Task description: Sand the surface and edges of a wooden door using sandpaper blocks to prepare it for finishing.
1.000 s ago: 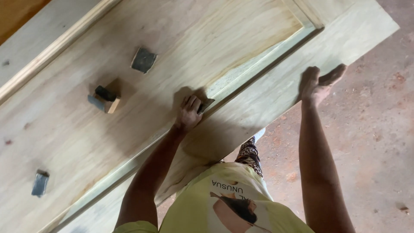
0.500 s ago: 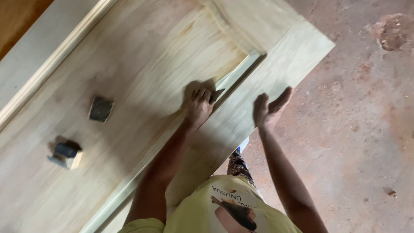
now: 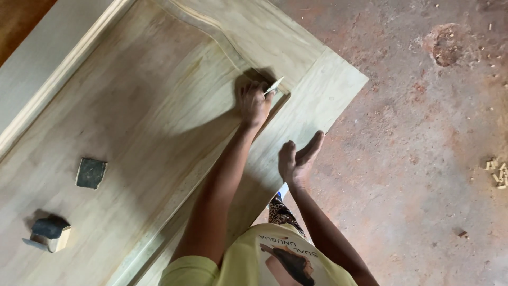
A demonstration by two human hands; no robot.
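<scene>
Big pale wooden door panel [image 3: 159, 106] lying flat is the surface here, raised frame around a recessed middle. Left hand [image 3: 253, 103] has its grip clenched on a small piece of sandpaper [image 3: 274, 86], pressed right into the panel's inner corner. Right hand [image 3: 297, 159] is released, palm flat on the frame near the edge. Another sandpaper square [image 3: 91, 173] and a sanding block [image 3: 50, 233] sit well off to the left. Reddish dusty concrete floor [image 3: 423, 159] with wood chips [image 3: 496, 172].
</scene>
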